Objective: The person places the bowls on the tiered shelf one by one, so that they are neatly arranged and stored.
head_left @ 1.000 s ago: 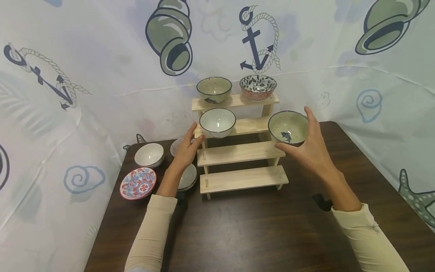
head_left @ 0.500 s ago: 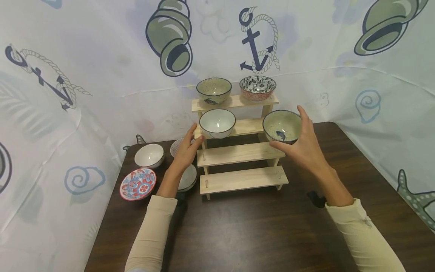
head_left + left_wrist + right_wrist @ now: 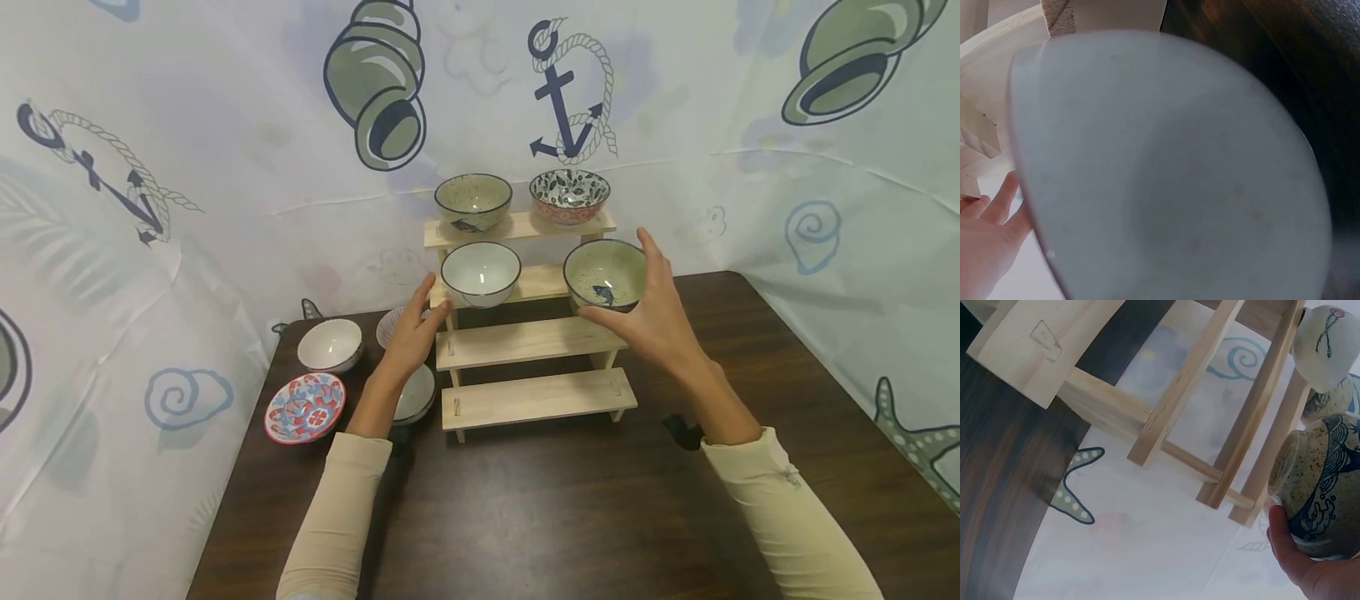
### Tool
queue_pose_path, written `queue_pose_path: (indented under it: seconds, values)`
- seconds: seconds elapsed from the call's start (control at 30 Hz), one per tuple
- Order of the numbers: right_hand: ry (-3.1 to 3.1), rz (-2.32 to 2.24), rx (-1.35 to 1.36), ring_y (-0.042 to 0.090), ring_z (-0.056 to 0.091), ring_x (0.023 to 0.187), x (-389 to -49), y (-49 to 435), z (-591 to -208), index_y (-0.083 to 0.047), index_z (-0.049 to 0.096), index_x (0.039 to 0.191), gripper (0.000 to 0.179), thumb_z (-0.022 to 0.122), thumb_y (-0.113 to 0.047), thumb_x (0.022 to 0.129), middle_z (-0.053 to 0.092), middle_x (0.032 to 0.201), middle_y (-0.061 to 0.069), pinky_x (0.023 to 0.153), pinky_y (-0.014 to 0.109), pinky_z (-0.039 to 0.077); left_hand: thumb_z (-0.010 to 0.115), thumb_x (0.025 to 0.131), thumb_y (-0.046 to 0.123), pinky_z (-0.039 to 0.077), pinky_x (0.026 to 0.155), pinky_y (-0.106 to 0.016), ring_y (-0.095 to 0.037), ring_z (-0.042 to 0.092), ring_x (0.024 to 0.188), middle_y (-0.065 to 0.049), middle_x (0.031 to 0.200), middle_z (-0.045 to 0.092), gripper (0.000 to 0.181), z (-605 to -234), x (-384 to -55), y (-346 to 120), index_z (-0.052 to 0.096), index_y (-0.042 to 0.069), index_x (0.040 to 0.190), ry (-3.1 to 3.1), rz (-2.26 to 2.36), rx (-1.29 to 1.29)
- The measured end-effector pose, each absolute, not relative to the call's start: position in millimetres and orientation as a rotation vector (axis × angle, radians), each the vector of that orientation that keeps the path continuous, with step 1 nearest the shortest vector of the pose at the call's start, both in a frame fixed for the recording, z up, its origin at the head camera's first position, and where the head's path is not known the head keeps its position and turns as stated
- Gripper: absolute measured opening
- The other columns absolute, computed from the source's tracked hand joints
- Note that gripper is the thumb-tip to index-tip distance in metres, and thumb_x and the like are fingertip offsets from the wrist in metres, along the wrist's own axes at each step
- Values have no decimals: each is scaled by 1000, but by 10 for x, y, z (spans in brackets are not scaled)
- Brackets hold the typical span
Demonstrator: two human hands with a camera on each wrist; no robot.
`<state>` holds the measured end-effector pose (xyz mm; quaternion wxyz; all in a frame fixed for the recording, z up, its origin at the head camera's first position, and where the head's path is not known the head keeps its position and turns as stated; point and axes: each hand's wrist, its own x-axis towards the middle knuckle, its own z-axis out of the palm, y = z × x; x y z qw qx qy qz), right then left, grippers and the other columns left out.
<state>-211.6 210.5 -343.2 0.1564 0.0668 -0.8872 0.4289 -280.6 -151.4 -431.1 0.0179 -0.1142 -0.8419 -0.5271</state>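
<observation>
My right hand [image 3: 647, 310] grips a green speckled bowl [image 3: 604, 272] with a blue fish inside. It holds the bowl at the right end of the second step of a wooden stepped stand [image 3: 528, 340]. In the right wrist view the thumb [image 3: 1290, 549] presses the bowl's blue-patterned outside [image 3: 1329, 475]. My left hand [image 3: 415, 323] rests with straight fingers against the stand's left side, just below a white bowl [image 3: 480, 272] on the second step. In the left wrist view a blurred pale bowl [image 3: 1166, 175] fills the frame, with my fingers [image 3: 991, 231] at the lower left.
The top step carries a green speckled bowl [image 3: 472, 200] and a leaf-patterned bowl [image 3: 569, 194]. Left of the stand on the dark table [image 3: 570, 500] lie a white bowl [image 3: 330, 343], a red and blue plate [image 3: 304, 406] and two more bowls [image 3: 417, 392] under my left arm.
My right hand has carried the fish bowl leftward, from beside the stand to the right end of the second step. The left hand has stayed put.
</observation>
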Motion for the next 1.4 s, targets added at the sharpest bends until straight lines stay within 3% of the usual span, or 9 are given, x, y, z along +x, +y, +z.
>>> queue_pose_path:
  seconds: [0.4, 1.03, 1.4]
  values:
    - [-2564, 1223, 188, 44, 42, 139, -2230, 2035, -3447, -30, 4, 167, 129, 91, -50, 74, 30, 161, 25, 112, 70, 37, 45, 104, 61, 26, 126, -59, -32, 29, 157, -1, 174, 18, 79, -4316, -2811, -1517, 15, 24, 167, -2622, -1631, -340]
    - [-2602, 1275, 204, 42, 43, 138, -2516, 1965, -3467, -34, 2, 167, 128, 89, -53, 74, 27, 162, 24, 111, 67, 41, 46, 105, 60, 26, 126, -59, -31, 29, 157, 2, 174, 18, 76, -4300, -2850, -1493, 16, 28, 167, -2613, -1660, -304]
    - [-2598, 1274, 211, 42, 40, 141, -2597, 1921, -3494, -32, 2, 167, 127, 88, -52, 75, 24, 164, 23, 113, 67, 38, 47, 104, 60, 27, 126, -58, -33, 28, 157, 0, 174, 17, 79, -4283, -2835, -1483, 16, 24, 167, -2599, -1672, -317]
